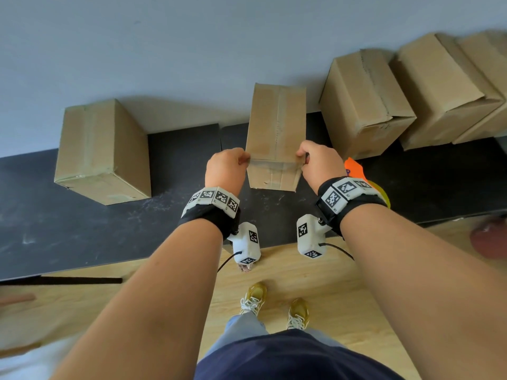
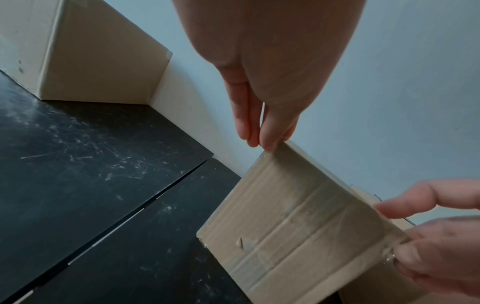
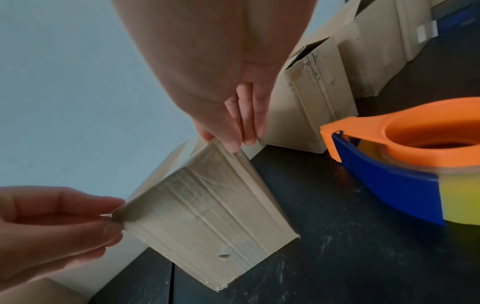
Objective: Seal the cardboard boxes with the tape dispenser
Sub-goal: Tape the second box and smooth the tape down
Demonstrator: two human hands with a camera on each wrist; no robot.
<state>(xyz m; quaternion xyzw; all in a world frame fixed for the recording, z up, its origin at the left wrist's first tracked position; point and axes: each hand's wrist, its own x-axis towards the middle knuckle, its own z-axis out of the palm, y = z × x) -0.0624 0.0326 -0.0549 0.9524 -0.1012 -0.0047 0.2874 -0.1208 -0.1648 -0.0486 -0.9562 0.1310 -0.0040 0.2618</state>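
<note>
Cardboard, plain brown and matte with no print I can read, makes up the narrow box (image 1: 275, 133) standing on the scuffed black bench (image 1: 109, 231) against a pale blue-grey wall (image 1: 192, 37). Glossy clear tape (image 3: 197, 191) runs in a strip along its top seam and wraps over the near edge, wrinkled where it bends. The left hand (image 1: 226, 167) pinches the tape end at the box's near left corner between thumb and fingertips; the right hand (image 1: 319, 161) pinches the matching end at the near right corner. The tape dispenser (image 3: 405, 160), smooth orange plastic with a blue guard and a yellowish roll, sits on the bench just right of the box, beside the right wrist. A taped box (image 1: 101, 149) stands well to the left, and several more boxes (image 1: 365, 102) with rough, torn seams line the wall to the right. Both wrists wear black bands with white blocks carrying black-and-white square code markers.
</note>
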